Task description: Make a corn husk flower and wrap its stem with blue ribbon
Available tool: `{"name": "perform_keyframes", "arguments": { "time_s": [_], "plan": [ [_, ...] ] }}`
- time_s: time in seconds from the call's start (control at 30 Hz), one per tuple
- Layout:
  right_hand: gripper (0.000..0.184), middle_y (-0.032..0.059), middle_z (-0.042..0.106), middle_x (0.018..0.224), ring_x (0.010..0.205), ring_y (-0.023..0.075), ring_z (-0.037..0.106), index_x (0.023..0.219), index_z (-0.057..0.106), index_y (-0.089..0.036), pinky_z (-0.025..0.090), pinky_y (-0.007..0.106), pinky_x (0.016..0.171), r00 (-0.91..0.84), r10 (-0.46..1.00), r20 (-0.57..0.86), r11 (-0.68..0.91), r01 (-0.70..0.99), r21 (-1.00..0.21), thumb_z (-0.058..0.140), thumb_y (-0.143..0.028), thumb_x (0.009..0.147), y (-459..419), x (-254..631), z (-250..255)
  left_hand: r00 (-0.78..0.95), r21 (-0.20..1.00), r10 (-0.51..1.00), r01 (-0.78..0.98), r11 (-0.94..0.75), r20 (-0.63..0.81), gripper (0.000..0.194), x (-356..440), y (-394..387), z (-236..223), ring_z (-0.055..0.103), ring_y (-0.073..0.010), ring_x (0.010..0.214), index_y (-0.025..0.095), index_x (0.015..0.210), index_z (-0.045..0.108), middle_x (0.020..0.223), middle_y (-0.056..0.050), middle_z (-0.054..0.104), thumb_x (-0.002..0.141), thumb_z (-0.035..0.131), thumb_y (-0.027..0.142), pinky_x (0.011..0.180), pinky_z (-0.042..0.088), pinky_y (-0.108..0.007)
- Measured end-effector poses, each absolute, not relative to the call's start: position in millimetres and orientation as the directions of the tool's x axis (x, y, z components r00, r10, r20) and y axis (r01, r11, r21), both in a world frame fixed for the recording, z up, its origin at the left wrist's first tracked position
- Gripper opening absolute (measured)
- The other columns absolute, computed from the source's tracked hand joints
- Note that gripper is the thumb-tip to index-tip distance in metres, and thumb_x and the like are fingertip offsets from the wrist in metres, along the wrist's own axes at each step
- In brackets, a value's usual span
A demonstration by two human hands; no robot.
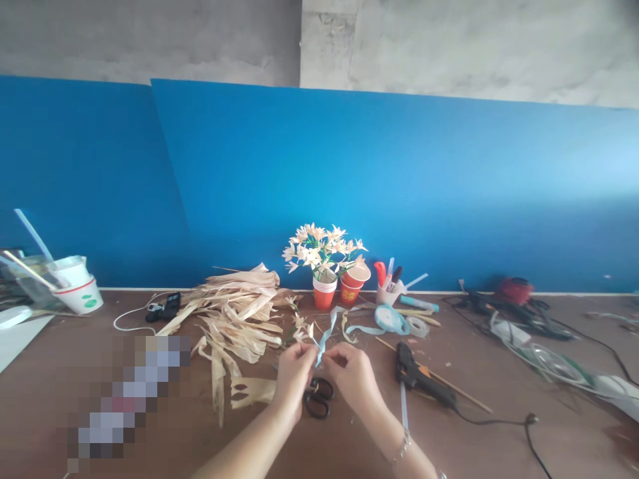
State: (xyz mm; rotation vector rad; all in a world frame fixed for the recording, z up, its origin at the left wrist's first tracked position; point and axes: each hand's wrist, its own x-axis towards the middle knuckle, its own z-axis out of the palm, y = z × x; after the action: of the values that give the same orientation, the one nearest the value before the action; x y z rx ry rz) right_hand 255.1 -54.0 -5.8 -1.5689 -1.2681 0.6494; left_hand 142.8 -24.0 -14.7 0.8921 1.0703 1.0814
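A light blue ribbon [328,332] rises between my two hands at the middle of the table. My left hand [295,372] pinches it, and a small pale flower tip shows just above those fingers. Closed fingertips of my right hand [353,376] meet the ribbon from the other side; its grip is partly hidden. Under the hands lie black-handled scissors [319,401], their blades covered. To the left are a cut piece of dried husk [249,391] and a heap of dried husks [242,299]. Loose pale flowers [299,329] lie just beyond my left hand.
Pale flowers [319,246] stand in stacked red-and-white paper cups [324,296] at the back. Right of them are a ribbon roll [391,319] and clear tape [417,326]. A black glue gun [424,379] trails its cord rightward. White cups [82,293] stand far left.
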Motion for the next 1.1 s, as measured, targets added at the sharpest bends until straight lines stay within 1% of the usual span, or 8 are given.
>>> {"name": "perform_keyframes", "arguments": {
  "time_s": [0.2, 0.33, 0.47, 0.73, 0.97, 1.1],
  "plan": [
    [0.014, 0.0022, 0.059, 0.056, 0.057, 0.0181, 0.05, 0.049, 0.062, -0.021, 0.036, 0.029, 0.056, 0.304, 0.931, 0.203, 0.041, 0.464, -0.885, 0.06, -0.021, 0.063, -53.1, 254.6, -10.0, 0.108, 0.94, 0.971, -0.249, 0.233, -0.212, 0.027, 144.9, -30.1, -13.5, 0.023, -0.004, 0.036, 0.016, 0.059, 0.055, 0.037, 0.01, 0.032, 0.062, 0.069, 0.039, 0.038, 0.015, -0.018],
    [0.015, 0.0023, 0.059, 0.056, 0.057, 0.0182, 0.051, 0.051, 0.061, -0.021, 0.036, 0.029, 0.056, 0.294, 0.938, 0.184, 0.021, 0.481, -0.876, 0.059, -0.021, 0.065, -52.6, 253.9, -12.4, 0.096, 0.944, 0.972, -0.237, 0.231, -0.213, 0.026, 145.6, -32.7, -13.2, 0.024, -0.0043, 0.037, 0.016, 0.062, 0.055, 0.038, 0.01, 0.032, 0.064, 0.067, 0.039, 0.038, 0.016, -0.018],
    [0.017, 0.0017, 0.057, 0.055, 0.056, 0.0178, 0.05, 0.05, 0.06, -0.02, 0.035, 0.028, 0.055, 0.293, 0.94, 0.176, 0.012, 0.485, -0.874, 0.059, -0.023, 0.066, -52.9, 253.8, -12.8, 0.105, 0.945, 0.971, -0.232, 0.232, -0.213, 0.028, 145.8, -32.3, -15.7, 0.027, -0.0049, 0.038, 0.015, 0.066, 0.058, 0.04, 0.009, 0.035, 0.063, 0.069, 0.041, 0.039, 0.018, -0.018],
    [0.018, 0.0014, 0.057, 0.054, 0.055, 0.0169, 0.05, 0.05, 0.058, -0.02, 0.035, 0.027, 0.055, 0.289, 0.945, 0.154, -0.008, 0.492, -0.871, 0.058, -0.025, 0.068, -52.3, 252.8, -12.7, 0.095, 0.957, 0.98, -0.218, 0.19, -0.173, 0.026, 144.8, -29.0, -18.4, 0.027, -0.0054, 0.039, 0.015, 0.063, 0.059, 0.039, 0.009, 0.034, 0.064, 0.068, 0.039, 0.04, 0.018, -0.018],
    [0.021, 0.002, 0.058, 0.057, 0.057, 0.0166, 0.051, 0.055, 0.058, -0.018, 0.035, 0.025, 0.055, 0.269, 0.953, 0.137, -0.03, 0.535, -0.845, 0.054, -0.03, 0.072, -52.3, 253.0, -14.2, 0.095, 0.96, 0.982, -0.213, 0.183, -0.166, 0.024, 145.8, -26.8, -17.7, 0.026, -0.0051, 0.039, 0.015, 0.063, 0.058, 0.039, 0.01, 0.034, 0.064, 0.067, 0.038, 0.039, 0.019, -0.018],
    [0.019, 0.0028, 0.061, 0.059, 0.059, 0.0172, 0.054, 0.059, 0.06, -0.018, 0.036, 0.025, 0.055, 0.243, 0.962, 0.127, -0.013, 0.505, -0.863, 0.055, -0.029, 0.072, -51.8, 253.8, -15.8, 0.097, 0.958, 0.982, -0.225, 0.179, -0.161, 0.024, 146.1, -25.0, -19.1, 0.026, -0.0048, 0.038, 0.015, 0.062, 0.057, 0.039, 0.009, 0.034, 0.064, 0.067, 0.037, 0.039, 0.018, -0.018]
  ]
}}
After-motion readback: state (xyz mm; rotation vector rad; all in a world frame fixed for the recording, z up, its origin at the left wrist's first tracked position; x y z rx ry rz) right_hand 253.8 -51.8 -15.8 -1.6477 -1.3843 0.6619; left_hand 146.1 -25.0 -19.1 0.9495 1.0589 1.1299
